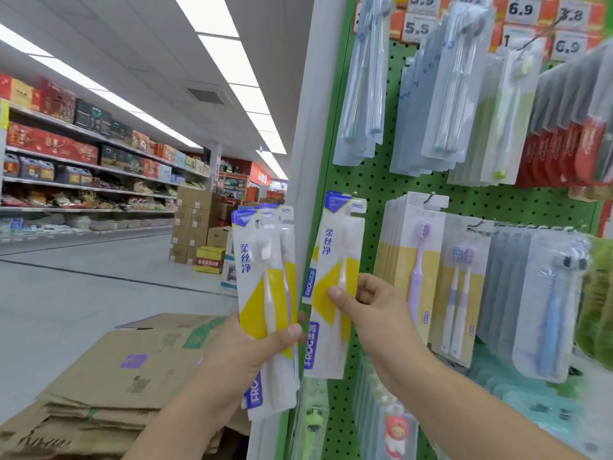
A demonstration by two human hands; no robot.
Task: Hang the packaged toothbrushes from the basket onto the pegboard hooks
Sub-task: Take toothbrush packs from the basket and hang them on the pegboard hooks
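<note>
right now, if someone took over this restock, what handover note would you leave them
Left hand: grips a stack of packs, held off the board.
Right hand: pinches one pack against the pegboard, its top at the hook; whether it is fully on I cannot tell.
Done: several same-brand packs appear to hang behind it.
Left: seat this pack, then hang the left hand's stack. Basket not in view.

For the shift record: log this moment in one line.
left hand: grips stack of white-and-yellow toothbrush packs | right hand: pinches single pack at green pegboard hook | step: hanging
</note>
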